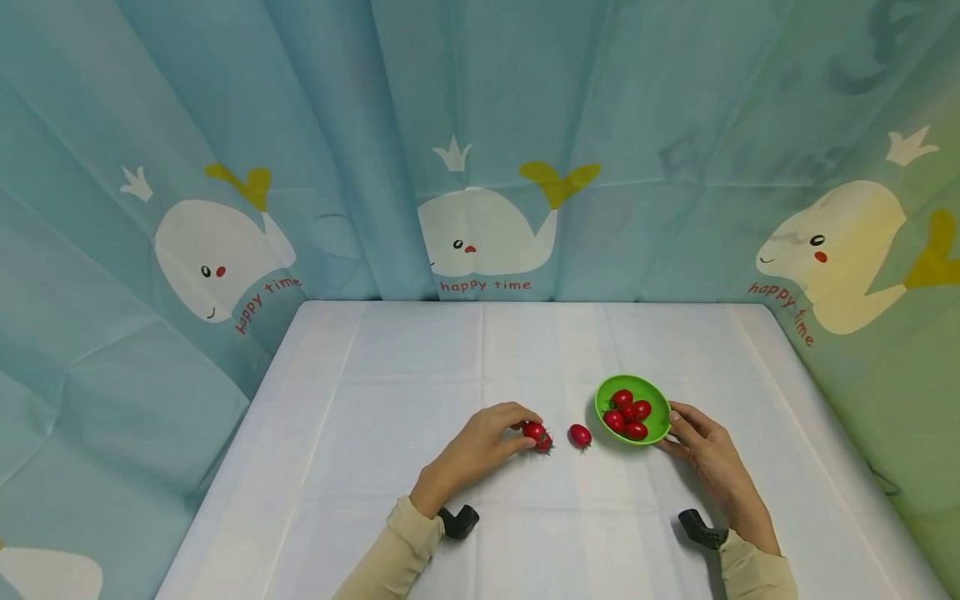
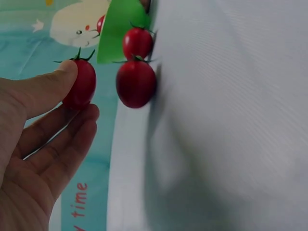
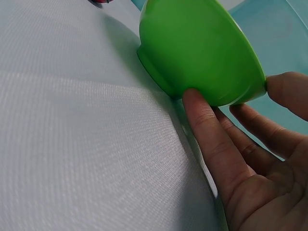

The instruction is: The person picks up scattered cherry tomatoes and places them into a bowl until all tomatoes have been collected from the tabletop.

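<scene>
My left hand (image 1: pixel 486 440) pinches a red cherry tomato (image 2: pixel 82 83) with a green stem between thumb and fingers. In the left wrist view this tomato is apart from the white cloth. Two more cherry tomatoes lie on the cloth: one (image 1: pixel 544 444) partly hidden behind the held one in the head view, the other (image 1: pixel 580 435) nearer the bowl. A small green bowl (image 3: pixel 199 48) holds several cherry tomatoes (image 1: pixel 635 430). My right hand (image 1: pixel 711 458) grips the bowl at its right side, thumb at the rim and fingers against the outside lower down.
White cloth covers the table (image 1: pixel 390 358). Blue-green curtains (image 1: pixel 337 150) printed with whales stand along its back and sides. A black strap-like device sits at each wrist, the left one (image 1: pixel 460 522) and the right one (image 1: pixel 701 529).
</scene>
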Demonstrator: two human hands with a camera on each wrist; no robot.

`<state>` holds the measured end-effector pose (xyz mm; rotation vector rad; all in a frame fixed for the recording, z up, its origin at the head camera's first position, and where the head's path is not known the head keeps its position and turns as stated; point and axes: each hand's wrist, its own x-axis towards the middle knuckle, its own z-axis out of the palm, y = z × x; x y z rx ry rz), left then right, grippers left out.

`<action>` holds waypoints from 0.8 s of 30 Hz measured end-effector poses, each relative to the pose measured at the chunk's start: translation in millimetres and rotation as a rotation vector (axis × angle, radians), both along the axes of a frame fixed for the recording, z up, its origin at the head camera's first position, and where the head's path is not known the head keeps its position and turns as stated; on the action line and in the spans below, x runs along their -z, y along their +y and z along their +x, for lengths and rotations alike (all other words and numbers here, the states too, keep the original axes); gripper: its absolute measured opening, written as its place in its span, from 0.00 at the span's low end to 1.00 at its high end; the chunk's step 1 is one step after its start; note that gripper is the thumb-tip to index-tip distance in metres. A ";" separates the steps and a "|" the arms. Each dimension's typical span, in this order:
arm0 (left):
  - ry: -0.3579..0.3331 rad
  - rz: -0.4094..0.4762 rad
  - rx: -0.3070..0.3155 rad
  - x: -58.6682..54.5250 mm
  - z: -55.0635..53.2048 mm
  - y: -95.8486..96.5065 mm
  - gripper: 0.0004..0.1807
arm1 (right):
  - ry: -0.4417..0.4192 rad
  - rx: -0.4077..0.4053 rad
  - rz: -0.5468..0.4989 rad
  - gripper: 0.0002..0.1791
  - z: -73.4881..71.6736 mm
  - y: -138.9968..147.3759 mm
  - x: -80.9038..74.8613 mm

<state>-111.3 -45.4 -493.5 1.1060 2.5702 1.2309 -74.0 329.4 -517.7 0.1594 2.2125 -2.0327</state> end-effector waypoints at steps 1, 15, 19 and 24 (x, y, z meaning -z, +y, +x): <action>0.004 0.008 0.006 -1.2 -1.1 2.0 0.16 | 0.003 0.004 -0.015 0.34 0.0 -0.4 -0.1; 0.080 0.054 0.053 -16.4 -19.8 40.7 0.16 | -0.004 0.002 -0.010 0.34 -1.4 -1.2 -1.8; 0.070 0.065 0.051 -21.3 -25.1 54.2 0.17 | 0.004 -0.002 -0.011 0.33 -1.9 -0.2 -2.2; 0.066 0.059 0.057 -26.0 -28.7 71.3 0.17 | 0.001 -0.004 -0.002 0.33 -1.1 0.9 -2.7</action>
